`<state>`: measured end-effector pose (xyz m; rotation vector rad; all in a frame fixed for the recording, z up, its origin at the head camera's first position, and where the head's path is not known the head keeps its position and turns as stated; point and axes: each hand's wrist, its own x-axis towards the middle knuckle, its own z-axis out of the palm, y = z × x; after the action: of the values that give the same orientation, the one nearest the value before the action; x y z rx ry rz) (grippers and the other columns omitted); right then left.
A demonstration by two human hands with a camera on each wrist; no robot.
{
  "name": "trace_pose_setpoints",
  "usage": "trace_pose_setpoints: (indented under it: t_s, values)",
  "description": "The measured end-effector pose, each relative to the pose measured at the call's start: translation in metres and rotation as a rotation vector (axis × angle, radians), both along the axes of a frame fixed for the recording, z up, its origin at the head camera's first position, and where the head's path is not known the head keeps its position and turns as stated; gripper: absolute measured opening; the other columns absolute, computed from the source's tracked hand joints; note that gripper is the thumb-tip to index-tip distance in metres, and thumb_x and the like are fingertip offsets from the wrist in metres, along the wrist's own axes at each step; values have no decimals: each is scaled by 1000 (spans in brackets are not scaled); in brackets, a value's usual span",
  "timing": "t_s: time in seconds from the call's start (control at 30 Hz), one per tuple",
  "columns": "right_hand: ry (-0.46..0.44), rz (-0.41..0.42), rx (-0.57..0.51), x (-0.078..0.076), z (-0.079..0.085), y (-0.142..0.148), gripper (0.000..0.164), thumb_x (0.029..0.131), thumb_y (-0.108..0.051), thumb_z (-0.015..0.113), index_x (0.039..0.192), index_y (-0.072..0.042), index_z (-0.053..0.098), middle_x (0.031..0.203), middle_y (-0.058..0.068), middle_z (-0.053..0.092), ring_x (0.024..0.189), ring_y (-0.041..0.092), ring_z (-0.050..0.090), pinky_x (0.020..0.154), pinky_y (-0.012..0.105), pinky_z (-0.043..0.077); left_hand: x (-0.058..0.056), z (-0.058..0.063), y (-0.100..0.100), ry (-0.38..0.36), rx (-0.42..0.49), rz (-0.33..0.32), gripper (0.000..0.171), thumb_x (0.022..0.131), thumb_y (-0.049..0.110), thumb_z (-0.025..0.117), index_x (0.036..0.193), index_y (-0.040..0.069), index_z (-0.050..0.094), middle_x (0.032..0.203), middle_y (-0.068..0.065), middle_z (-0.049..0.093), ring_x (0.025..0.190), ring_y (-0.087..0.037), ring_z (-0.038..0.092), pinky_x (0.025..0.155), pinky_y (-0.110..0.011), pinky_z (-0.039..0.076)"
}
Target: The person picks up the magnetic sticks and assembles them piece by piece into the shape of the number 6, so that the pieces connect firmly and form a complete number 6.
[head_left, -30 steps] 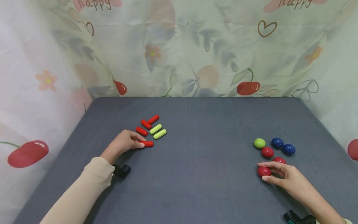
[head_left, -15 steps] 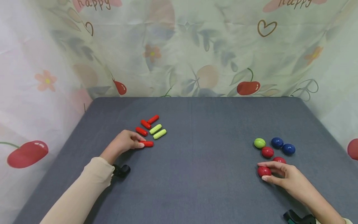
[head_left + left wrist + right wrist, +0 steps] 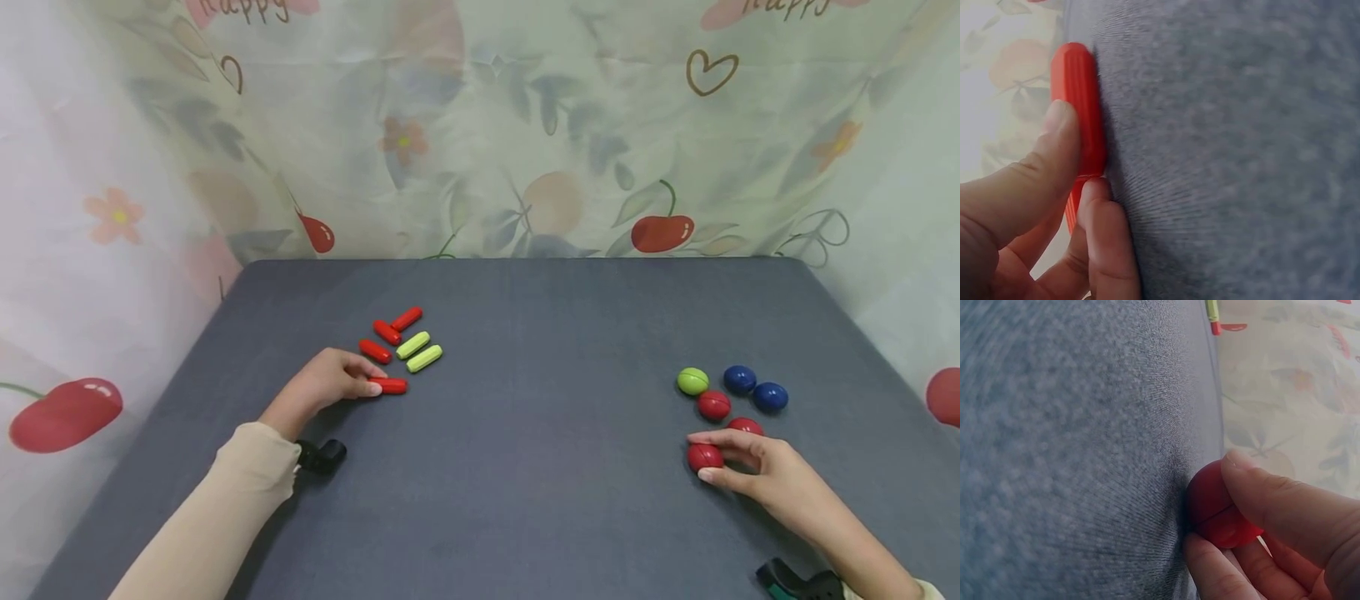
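My left hand (image 3: 333, 382) pinches a red ribbed capsule-shaped stick (image 3: 393, 386) between thumb and fingers, low on the dark table. In the left wrist view the thumb lies along the red stick (image 3: 1080, 125) and a fingertip touches its lower part. Beyond this hand lie more red sticks (image 3: 375, 351) and two yellow-green sticks (image 3: 424, 359). My right hand (image 3: 772, 468) holds a red ball (image 3: 705, 457) with a seam line, thumb on the near side and fingers on the far side. In the right wrist view the red ball (image 3: 1213, 500) is right at the cloth.
Behind the right hand are another red ball (image 3: 714, 405), one partly hidden by the fingers (image 3: 746, 426), a green ball (image 3: 693, 382) and two blue balls (image 3: 770, 397). The dark cloth-covered table (image 3: 525, 467) ends at a patterned curtain (image 3: 480, 125).
The whole head view has shifted slightly. Both hands keep the same hold on the red stick and the red ball, and the other pieces lie as before.
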<state>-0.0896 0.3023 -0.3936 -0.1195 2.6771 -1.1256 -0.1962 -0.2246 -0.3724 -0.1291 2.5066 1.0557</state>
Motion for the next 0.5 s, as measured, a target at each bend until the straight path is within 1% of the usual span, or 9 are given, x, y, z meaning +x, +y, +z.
trace_pose_setpoints:
  t_s: [0.2,0.3,0.43,0.5]
  values:
    - [-11,0,-9,0,1,-1,48,85,-34,74,126,-13,63,123,9,66,98,-17,55,76,11,45,-1,0,-3,-8,14,-40,29,85,18,75,111,5,71,105,-6,66,89,-18,54,72,-27,47]
    - [-6,1,-20,0,1,-1,47,85,-34,74,126,-12,64,122,9,67,98,-15,56,77,11,45,1,2,-1,-8,14,-57,29,85,18,76,111,5,71,106,-6,66,88,-17,55,72,-27,48]
    - [-2,4,-34,-1,2,0,46,85,-32,74,125,-11,64,123,10,66,98,-15,56,77,11,46,6,8,8,2,22,-79,29,85,18,75,110,6,72,108,-8,65,87,-18,56,74,-29,50]
    - [-4,7,-41,-1,1,0,46,85,-32,74,125,-11,64,124,10,65,98,-15,57,76,12,47,9,12,15,25,38,-77,28,86,19,74,111,6,71,108,-8,64,87,-18,57,75,-30,50]
